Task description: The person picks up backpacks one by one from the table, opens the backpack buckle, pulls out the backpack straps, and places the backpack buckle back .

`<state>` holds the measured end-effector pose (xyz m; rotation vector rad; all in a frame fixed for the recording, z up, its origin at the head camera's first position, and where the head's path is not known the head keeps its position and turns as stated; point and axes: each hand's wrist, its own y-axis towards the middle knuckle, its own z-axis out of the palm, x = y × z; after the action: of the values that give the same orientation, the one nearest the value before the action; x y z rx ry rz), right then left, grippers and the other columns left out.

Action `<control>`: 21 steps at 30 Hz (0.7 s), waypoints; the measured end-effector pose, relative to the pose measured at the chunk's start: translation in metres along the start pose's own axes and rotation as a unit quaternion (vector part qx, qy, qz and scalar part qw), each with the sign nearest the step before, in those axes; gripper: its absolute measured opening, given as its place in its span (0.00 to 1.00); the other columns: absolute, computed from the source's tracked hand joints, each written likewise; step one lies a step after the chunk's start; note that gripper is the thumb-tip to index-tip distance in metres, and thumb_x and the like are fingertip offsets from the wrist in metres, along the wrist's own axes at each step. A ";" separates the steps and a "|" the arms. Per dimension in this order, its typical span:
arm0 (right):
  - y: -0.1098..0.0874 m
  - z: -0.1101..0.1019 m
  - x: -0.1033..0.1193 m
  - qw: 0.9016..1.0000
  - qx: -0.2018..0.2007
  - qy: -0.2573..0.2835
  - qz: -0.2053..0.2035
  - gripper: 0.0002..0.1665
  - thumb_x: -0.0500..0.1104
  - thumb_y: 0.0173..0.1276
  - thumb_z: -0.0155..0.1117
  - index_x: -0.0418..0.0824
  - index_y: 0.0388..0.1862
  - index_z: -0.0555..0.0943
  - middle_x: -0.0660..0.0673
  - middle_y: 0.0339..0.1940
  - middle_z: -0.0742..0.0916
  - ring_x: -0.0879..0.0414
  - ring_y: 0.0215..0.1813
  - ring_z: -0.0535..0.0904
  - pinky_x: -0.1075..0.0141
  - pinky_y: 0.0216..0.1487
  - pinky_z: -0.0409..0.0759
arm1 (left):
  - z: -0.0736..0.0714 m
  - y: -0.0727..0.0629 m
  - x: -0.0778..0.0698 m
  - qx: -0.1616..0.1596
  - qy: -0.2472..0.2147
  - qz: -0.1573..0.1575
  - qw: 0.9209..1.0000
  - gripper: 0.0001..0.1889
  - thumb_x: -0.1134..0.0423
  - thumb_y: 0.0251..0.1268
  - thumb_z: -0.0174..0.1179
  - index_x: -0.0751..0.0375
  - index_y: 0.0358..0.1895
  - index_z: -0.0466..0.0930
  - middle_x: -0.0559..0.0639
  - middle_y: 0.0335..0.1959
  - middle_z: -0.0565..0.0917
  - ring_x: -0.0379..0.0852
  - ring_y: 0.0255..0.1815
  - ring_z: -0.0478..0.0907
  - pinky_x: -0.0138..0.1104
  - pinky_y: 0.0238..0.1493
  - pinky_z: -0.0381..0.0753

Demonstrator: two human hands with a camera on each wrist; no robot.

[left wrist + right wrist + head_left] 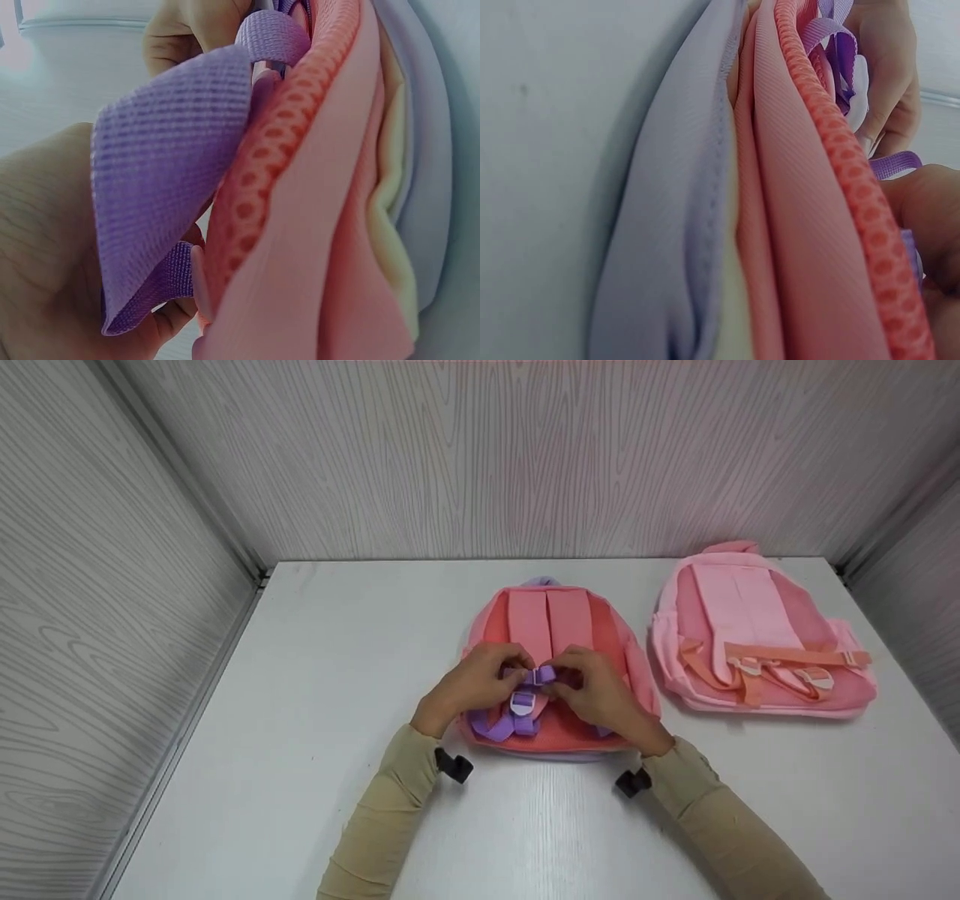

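A coral backpack (495, 626) lies with its strapped side up, its two padded shoulder straps (570, 619) side by side over the back panel. My left hand (476, 681) and right hand (596, 694) meet above its lower half. Between them they pinch a short purple webbing strap with a buckle (537, 676), one hand on either side. Just below sits a white strap adjuster (523, 703) with purple webbing. In the left wrist view a loop of purple webbing (172, 127) bulges in front of the left hand. Fingers partly hide the buckle.
A light pink backpack (739, 600) with orange straps lies to the right, near the table's back corner. The white table (360, 615) is bounded by grey wood-grain panels (480, 465) at the back and sides. Black wrist mounts (454, 766) stick out from both sleeves.
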<state>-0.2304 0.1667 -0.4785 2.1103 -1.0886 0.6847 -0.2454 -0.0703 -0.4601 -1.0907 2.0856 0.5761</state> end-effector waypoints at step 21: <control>0.000 0.001 -0.001 1.000 -0.006 0.007 -0.014 0.11 0.33 0.69 0.76 0.40 0.49 0.92 0.46 0.38 0.88 0.52 0.42 0.82 0.58 0.48 0.83 | -0.003 -0.002 -0.003 0.002 0.011 -0.014 1.000 0.09 0.63 0.79 0.61 0.59 0.54 0.87 0.49 0.47 0.88 0.43 0.46 0.81 0.39 0.55 0.84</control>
<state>-0.2305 0.1665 -0.4793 2.1029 -1.0505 0.6763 -0.2435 -0.0719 -0.4554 -1.1272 2.0856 0.5475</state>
